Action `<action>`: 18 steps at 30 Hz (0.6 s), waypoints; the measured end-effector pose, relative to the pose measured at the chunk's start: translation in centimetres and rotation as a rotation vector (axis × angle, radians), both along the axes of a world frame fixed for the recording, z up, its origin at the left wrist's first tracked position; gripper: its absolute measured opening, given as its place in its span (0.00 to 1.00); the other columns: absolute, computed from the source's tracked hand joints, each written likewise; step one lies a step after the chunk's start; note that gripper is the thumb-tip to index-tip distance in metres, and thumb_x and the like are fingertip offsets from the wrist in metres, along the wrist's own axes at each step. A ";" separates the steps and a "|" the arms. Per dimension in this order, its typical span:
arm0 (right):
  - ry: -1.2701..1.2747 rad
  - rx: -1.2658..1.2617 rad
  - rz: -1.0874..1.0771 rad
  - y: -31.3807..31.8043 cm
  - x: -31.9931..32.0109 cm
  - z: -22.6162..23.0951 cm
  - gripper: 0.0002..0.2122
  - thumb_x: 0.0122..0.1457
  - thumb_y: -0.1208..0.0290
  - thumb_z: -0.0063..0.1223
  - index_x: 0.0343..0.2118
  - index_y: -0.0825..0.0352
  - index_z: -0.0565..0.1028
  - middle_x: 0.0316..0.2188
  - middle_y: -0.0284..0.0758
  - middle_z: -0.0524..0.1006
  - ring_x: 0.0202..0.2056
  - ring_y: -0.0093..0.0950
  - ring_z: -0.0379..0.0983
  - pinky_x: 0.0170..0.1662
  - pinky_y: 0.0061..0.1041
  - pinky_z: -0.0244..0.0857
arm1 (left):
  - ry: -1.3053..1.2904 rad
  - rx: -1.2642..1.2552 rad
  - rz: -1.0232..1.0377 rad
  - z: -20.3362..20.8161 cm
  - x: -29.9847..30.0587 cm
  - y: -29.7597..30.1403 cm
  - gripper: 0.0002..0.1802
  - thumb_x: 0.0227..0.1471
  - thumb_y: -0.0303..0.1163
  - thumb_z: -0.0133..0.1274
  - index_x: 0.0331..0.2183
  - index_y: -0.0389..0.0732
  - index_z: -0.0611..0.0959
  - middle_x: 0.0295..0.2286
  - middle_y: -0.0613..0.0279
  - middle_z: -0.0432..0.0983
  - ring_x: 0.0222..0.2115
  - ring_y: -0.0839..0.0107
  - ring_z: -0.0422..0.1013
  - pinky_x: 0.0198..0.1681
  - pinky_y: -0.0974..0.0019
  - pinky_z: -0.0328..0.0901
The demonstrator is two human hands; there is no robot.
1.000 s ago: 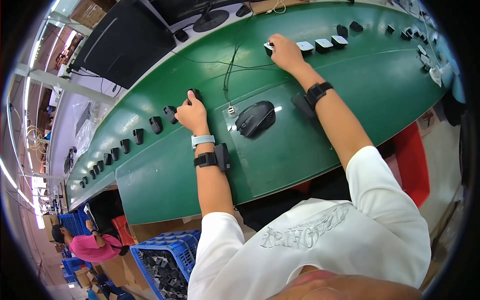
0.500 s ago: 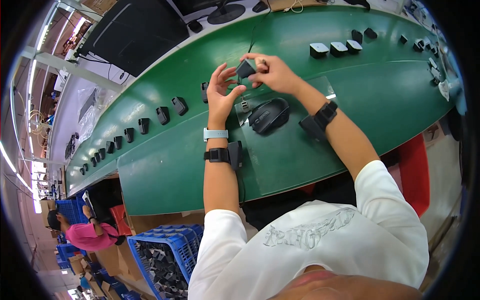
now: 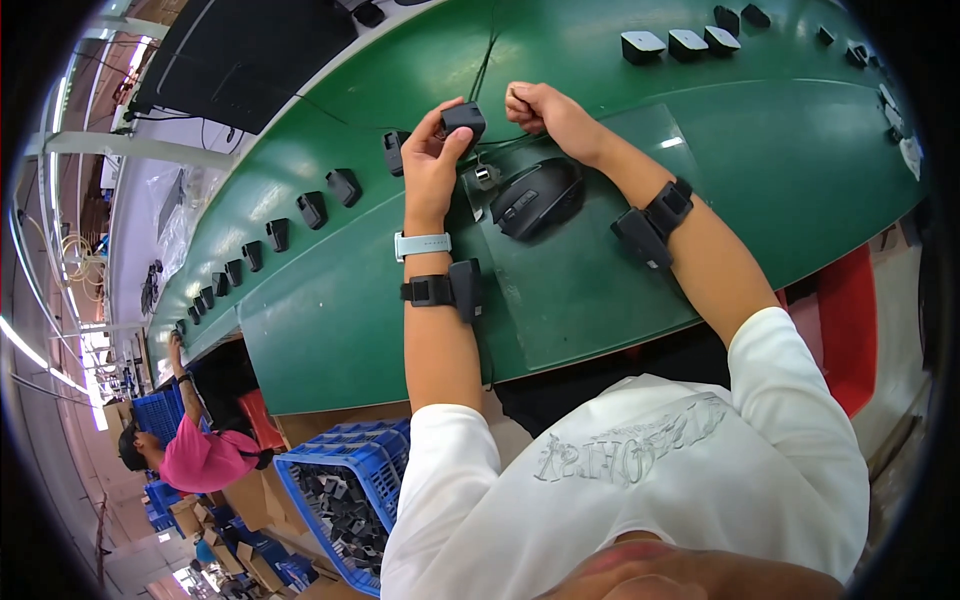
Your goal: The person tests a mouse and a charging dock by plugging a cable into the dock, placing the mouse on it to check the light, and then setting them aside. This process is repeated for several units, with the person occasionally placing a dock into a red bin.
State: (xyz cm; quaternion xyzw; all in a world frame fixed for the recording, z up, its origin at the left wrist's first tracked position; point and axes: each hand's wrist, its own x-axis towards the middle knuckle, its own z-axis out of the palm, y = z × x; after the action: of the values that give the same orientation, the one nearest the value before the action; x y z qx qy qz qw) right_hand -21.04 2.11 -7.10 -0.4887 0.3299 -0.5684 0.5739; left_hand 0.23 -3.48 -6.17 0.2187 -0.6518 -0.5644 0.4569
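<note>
My left hand (image 3: pixel 434 165) grips a small black boxy device (image 3: pixel 463 121), thumb on its near side and fingers around the left. To its right, my right hand (image 3: pixel 548 118) is apart from the device with fingers curled closed. Whatever lies inside that hand, if anything, is hidden. A thin black cable (image 3: pixel 503 141) runs between the two hands. Just below the held device sits a small metal-ended connector (image 3: pixel 486 175) on the table, beside a black computer mouse (image 3: pixel 540 199). Another black device (image 3: pixel 394 152) stands immediately left of my left hand.
Similar black devices (image 3: pixel 311 209) form a row curving left along the green table (image 3: pixel 330 330). White-topped blocks (image 3: pixel 688 45) stand at the far right. Below the table's edge is a blue crate (image 3: pixel 385 470) full of dark parts. A person in pink (image 3: pixel 205 455) reaches toward the table's left end.
The black device has passed from my right hand into my left, which was open beside it. My right hand has drawn away rightward and closed. The person in pink now reaches up to the table.
</note>
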 end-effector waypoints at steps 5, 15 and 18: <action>0.303 -0.175 -0.173 0.5 0.9 0.2 0.10 0.67 0.66 0.53 0.31 0.67 0.73 0.26 0.23 0.68 0.30 0.16 0.60 0.36 0.19 0.56 | 0.046 0.119 -0.082 -0.3 0.4 0.0 0.26 0.52 0.20 0.64 0.54 0.34 0.80 0.42 0.59 0.76 0.35 0.70 0.76 0.44 0.68 0.74; 0.563 -0.171 -0.255 0.7 0.4 0.3 0.11 0.61 0.64 0.62 0.31 0.70 0.80 0.23 0.28 0.76 0.28 0.18 0.67 0.34 0.24 0.61 | -0.123 -0.119 -0.036 0.1 0.8 -0.2 0.27 0.42 0.18 0.68 0.48 0.35 0.83 0.44 0.64 0.73 0.45 0.70 0.72 0.53 0.68 0.69; 0.572 -0.192 -0.244 0.5 0.3 0.1 0.12 0.61 0.64 0.62 0.30 0.70 0.81 0.22 0.29 0.77 0.27 0.19 0.67 0.33 0.24 0.61 | -0.137 -0.019 -0.051 0.2 0.6 0.1 0.26 0.42 0.19 0.69 0.47 0.35 0.82 0.44 0.65 0.73 0.45 0.71 0.72 0.53 0.68 0.68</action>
State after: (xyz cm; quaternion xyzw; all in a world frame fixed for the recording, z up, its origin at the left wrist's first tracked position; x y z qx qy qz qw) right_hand -20.77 2.63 -7.05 -0.6372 0.4791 -0.5009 0.3368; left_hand 0.87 -3.36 -5.96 0.2356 -0.6920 -0.5536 0.3988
